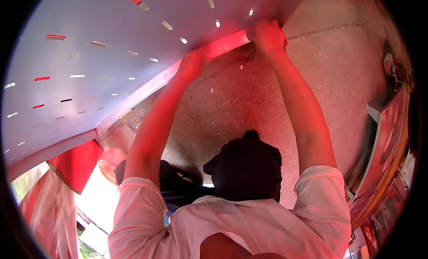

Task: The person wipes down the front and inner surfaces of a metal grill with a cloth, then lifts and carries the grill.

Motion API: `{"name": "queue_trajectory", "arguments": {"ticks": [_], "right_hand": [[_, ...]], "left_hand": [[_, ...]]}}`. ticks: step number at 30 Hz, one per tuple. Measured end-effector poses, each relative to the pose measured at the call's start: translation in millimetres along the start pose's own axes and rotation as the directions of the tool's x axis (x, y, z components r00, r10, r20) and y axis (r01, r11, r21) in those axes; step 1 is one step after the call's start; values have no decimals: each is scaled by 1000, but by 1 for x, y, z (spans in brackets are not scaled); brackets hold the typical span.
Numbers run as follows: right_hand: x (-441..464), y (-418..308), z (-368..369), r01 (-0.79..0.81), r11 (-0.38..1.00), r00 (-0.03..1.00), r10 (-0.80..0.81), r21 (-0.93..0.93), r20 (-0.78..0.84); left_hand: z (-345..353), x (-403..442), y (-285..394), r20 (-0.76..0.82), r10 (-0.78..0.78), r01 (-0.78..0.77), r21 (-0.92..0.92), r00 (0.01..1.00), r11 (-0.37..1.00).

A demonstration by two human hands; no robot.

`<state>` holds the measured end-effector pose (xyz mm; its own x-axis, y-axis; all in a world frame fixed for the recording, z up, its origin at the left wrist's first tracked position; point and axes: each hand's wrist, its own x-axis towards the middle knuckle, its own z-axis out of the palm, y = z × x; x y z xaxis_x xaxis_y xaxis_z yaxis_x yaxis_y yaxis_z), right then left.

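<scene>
A large grey-blue slotted panel (pixel 116 58) fills the upper left, tilted, with rows of short slots and a folded lip (pixel 227 44) along its near edge. My left hand (pixel 194 64) is closed at this lip, its fingertips hidden by the panel and red glare. Farther right, my right hand (pixel 269 37) has its fingers curled round the panel's edge by the far corner. A small greyish patch shows beside its thumb; I cannot tell what it is. Both arms are stretched forward.
Rough concrete floor (pixel 236 98) lies below, with a crack at the upper right. A metal-edged board or cabinet (pixel 383 138) stands at the right. Lower left are a red flap (pixel 80 165), pale hanging fabric (pixel 53 210) and a translucent reddish object (pixel 109 165).
</scene>
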<state>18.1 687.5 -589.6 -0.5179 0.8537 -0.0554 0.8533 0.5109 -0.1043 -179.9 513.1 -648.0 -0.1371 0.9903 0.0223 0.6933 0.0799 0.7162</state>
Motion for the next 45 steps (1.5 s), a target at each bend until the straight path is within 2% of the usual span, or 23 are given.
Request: {"name": "queue_trajectory", "arguments": {"ticks": [1,2,4,6,8,9,10,12,13,15,18,19,21,22,23,24,26,29,35,38,41,43,45], "right_hand": [[2,2,2,23,1000,1000,-23,-13,11],[4,4,3,-29,1000,995,30,-11,97],[9,-5,-13,-127,992,956,129,-23,263],[2,-22,-13,-235,971,946,220,38,237],[-8,-34,14,-76,986,995,65,146,74],[-17,-40,37,150,971,987,-137,185,-80],[-32,-69,31,224,954,974,-209,201,-91],[-51,-118,41,414,856,910,-386,309,-151],[-56,-142,52,474,816,876,-475,331,-81],[-64,-176,33,396,722,738,-617,567,271],[-70,-158,7,67,629,729,-561,774,393],[-72,-134,9,268,553,875,-482,789,41],[-55,-73,-26,75,786,955,-233,613,182],[-42,-42,-24,119,930,989,-141,348,39],[-26,-15,-17,88,985,995,-81,148,-50],[-17,-3,-17,18,1000,999,-17,10,-46],[-2,21,33,2,1000,994,-3,-9,-107],[-11,-30,20,-73,995,997,74,73,-13],[-54,-146,34,225,964,964,-242,142,114],[-78,-219,43,422,877,869,-464,232,172],[-100,-296,51,486,829,809,-546,275,219],[-119,-345,66,581,744,736,-654,330,176],[-145,-406,90,599,682,728,-682,420,69]], "left_hand": [[-2,1,-1,21,18,-18,-9,1000,1000],[-5,-2,-2,151,-136,149,-79,979,986],[-34,-14,27,419,-386,481,-147,822,864],[-56,-43,52,469,-331,455,-177,819,873],[-59,-75,44,507,-187,287,-126,841,950],[-61,-88,40,582,-177,245,-38,794,969],[-60,-100,37,651,-175,193,45,739,980],[-53,-123,37,729,-169,183,61,664,981],[-49,-131,37,734,-117,121,47,669,992],[-44,-143,35,739,-25,9,26,673,1000],[-56,-157,37,754,-105,-120,238,648,964],[-63,-158,40,771,-161,-118,293,617,949],[-81,-167,44,782,-297,-89,408,547,909],[-80,-179,35,773,-301,-60,399,559,915],[-74,-191,22,767,-305,-35,391,565,920],[-74,-201,13,763,-305,-22,385,570,923],[-87,-209,16,755,-285,-45,384,591,922],[-121,-214,15,741,-344,-1,422,577,907],[-172,-253,-22,674,-380,168,359,633,918],[-184,-284,-40,627,-331,190,282,705,940],[-182,-317,-57,562,-337,246,233,755,941],[-174,-337,-68,560,-337,273,198,757,941],[-166,-355,-75,561,-346,302,174,752,937]]}}
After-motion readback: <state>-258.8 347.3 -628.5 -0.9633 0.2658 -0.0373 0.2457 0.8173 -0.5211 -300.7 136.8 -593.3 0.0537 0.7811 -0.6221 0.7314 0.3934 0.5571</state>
